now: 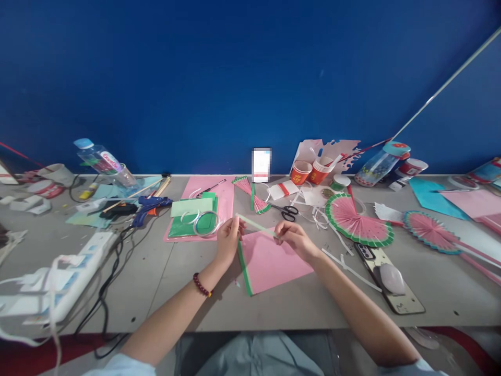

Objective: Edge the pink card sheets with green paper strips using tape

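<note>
A narrow pale green paper strip (256,225) is stretched between my two hands, above a pink paper sheet (276,263). My left hand (230,237) pinches the strip's left end, and my right hand (295,239) pinches its right end. Along the left edge of the pink sheet runs a green paper band (245,269). To the left of my left hand, a roll of clear tape (206,223) lies on green paper sheets (182,228). Black-handled scissors (289,212) rest just beyond my right hand.
Pleated watermelon fans (362,222) lie at the right, near a phone (399,297) with a white mouse (391,278) on it. Paper cups (300,172) stand at the back. On the left are a blue glue gun (151,206), a power strip (84,277) with cables and a plastic bottle (102,156).
</note>
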Available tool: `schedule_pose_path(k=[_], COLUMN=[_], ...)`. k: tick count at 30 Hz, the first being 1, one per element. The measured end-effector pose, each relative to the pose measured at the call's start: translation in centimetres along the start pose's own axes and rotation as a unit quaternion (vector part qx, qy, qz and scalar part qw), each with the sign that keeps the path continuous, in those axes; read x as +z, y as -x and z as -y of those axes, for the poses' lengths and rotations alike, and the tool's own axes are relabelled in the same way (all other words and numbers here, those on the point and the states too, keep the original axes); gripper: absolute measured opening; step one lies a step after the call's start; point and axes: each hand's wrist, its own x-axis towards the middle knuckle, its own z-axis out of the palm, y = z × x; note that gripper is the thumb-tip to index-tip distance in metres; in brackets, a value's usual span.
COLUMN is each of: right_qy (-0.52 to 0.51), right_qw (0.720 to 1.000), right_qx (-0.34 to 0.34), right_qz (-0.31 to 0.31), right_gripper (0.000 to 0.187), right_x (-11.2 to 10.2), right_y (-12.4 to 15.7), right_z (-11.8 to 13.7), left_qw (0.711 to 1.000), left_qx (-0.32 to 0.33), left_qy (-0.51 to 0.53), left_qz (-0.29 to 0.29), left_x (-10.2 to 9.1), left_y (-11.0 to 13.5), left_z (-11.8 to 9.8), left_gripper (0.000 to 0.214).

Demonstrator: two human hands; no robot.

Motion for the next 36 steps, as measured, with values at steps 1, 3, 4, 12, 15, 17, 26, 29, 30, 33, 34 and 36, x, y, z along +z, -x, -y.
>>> schedule_pose_path(k=[1, 3, 4, 12, 15, 17, 26, 29, 30, 33, 34, 36], right_qy=[-0.013, 0.004, 0.031, 0.149, 0.142, 0.13, 0.197, 0.229, 0.232, 0.178, 0.149, 0.096], right_qw=[0.999, 0.993, 0.988, 0.983, 0.986, 0.988, 0.977, 0.967, 0.963, 0.974, 0.981, 0.992], right_qx=[-0.017, -0.036, -0.033, 0.044, 0.063, 0.064, -0.002, -0.066, -0.092, -0.113, -0.097, -0.063], right_qz=[-0.037, -0.113, -0.146, -0.097, -0.058, -0.047, -0.078, -0.096, -0.099, -0.087, -0.075, -0.048], right_gripper=[0.008, 0.007, 0.007, 0.015, 0.019, 0.023, 0.025, 0.022, 0.021, 0.022, 0.023, 0.024], right_x=[-0.3, -0.9, -1.2, -0.8, -0.3, -0.1, 0.8, 0.7, 0.6, 0.6, 0.6, 0.7], right_y=[-0.2, -0.5, -0.6, -0.6, -0.2, 0.0, 0.0, -0.2, -0.3, -0.2, -0.1, 0.1], right_z=[0.0, 0.0, 0.0, -0.1, 0.2, 0.2, -0.6, -0.6, -0.6, -0.1, 0.1, 0.3], left_qw=[1.0, 0.996, 0.989, 0.833, 0.773, 0.736, 0.715, 0.748, 0.767, 0.837, 0.866, 0.922], left_qx=[0.016, 0.068, 0.098, 0.18, 0.207, 0.208, 0.238, 0.251, 0.255, 0.273, 0.267, 0.212], left_qy=[-0.01, -0.059, -0.098, -0.467, -0.58, -0.638, -0.655, -0.613, -0.587, -0.473, -0.419, -0.305], left_qz=[0.004, 0.028, 0.05, 0.238, 0.153, 0.09, 0.053, 0.041, 0.042, 0.039, 0.058, 0.105], left_x=[0.0, 0.0, 0.0, -1.4, -4.3, -6.4, -8.1, -6.7, -6.1, -4.0, -3.2, -1.8], left_y=[0.0, 0.3, 0.5, 2.2, 1.3, 0.6, -0.2, -0.1, 0.0, 0.5, 0.6, 0.7], left_z=[-0.1, -0.5, -0.8, -4.1, -3.9, -3.2, -1.5, -2.4, -2.8, -4.0, -4.3, -4.5], left_gripper=[0.042, 0.04, 0.038, 0.019, 0.018, 0.021, 0.018, 0.014, 0.013, 0.012, 0.013, 0.014])
